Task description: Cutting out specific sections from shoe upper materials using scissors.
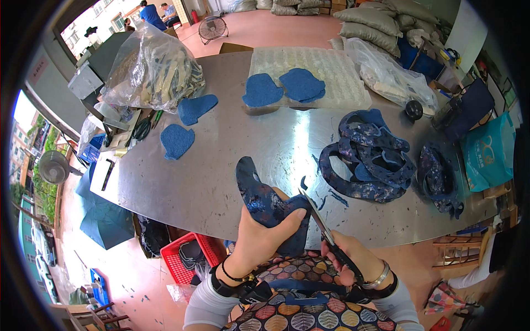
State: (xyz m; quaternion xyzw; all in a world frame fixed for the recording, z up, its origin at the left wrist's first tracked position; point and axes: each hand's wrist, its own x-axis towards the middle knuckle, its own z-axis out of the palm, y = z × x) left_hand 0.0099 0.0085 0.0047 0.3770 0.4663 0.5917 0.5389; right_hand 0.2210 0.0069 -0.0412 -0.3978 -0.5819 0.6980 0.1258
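Observation:
My left hand is closed on a dark blue floral fabric piece, its thumb pressed on top near the edge. The piece is curved, with one narrow end pointing up and away over the metal table. In my right hand is a pair of scissors with dark handles. Their blades point up and left, along the right edge of the fabric; whether they touch it I cannot tell. Thin dark offcuts lie just beyond the scissors. To the right sits a pile of curved floral fabric pieces.
Several plain blue fabric shapes lie on the metal table. A clear bag of fabric pieces stands at the far left. More floral pieces and a teal bag are at the right. Below the table's front edge is a red basket.

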